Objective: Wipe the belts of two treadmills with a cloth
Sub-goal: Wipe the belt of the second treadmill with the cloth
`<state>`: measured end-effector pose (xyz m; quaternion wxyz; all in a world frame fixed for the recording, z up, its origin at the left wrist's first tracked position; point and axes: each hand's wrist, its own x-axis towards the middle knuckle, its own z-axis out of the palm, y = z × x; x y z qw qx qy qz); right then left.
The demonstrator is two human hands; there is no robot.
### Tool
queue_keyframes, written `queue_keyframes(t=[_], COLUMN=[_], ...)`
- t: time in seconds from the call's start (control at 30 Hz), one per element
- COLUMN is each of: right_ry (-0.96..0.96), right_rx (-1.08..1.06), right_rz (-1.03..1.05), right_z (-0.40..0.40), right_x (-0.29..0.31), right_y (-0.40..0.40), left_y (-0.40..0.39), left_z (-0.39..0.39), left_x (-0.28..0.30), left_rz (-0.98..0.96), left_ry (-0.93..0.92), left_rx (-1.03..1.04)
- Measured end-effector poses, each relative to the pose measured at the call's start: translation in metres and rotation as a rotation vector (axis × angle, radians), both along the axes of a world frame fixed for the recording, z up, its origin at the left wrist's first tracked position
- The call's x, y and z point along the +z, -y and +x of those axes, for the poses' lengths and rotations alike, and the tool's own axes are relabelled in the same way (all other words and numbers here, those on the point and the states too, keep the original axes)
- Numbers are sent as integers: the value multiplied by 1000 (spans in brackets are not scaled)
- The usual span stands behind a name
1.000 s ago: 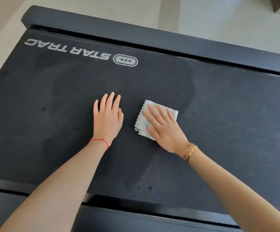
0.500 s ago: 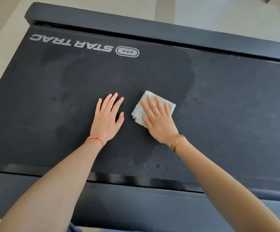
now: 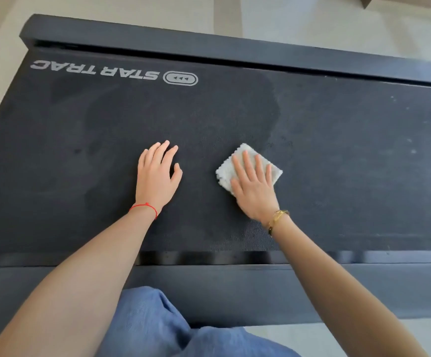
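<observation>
Dark belt (image 3: pixel 338 140), left hand (image 3: pixel 156 180) flat, right hand (image 3: pixel 254 194) pressing cloth (image 3: pixel 226 173)

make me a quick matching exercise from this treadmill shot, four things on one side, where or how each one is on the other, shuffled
Things:
1. cloth
2. left hand
3. red string bracelet
4. STAR TRAC logo

Place or state:
A. printed near the far edge of the belt, reading upside down from this view
B. flat and bare on the belt, fingers spread
C. pressed to the belt under the right hand
D. around the left wrist

Pairs: 1-C, 2-B, 3-D, 4-A
</observation>
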<state>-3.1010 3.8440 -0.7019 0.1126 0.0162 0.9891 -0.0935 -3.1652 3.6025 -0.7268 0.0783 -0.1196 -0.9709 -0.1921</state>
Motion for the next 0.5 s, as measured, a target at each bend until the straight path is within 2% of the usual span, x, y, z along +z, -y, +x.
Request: queue_keyframes(t=[0.17, 0.23, 0.37, 0.5], right_ry=[-51, -44, -39, 12], right_rx=[394, 482, 452, 246], right_rz=[-4, -40, -21, 34], right_z=[78, 98, 106, 81], right_x=[-5, -4, 1, 7], right_y=[67, 74, 38, -19], left_y=[1, 2, 2, 3], left_z=[-1, -1, 0, -1], left_x=[-1, -2, -2, -1], left_rz=[30, 29, 24, 26], left_ry=[-12, -17, -17, -12], left_rx=[10, 5, 1, 3])
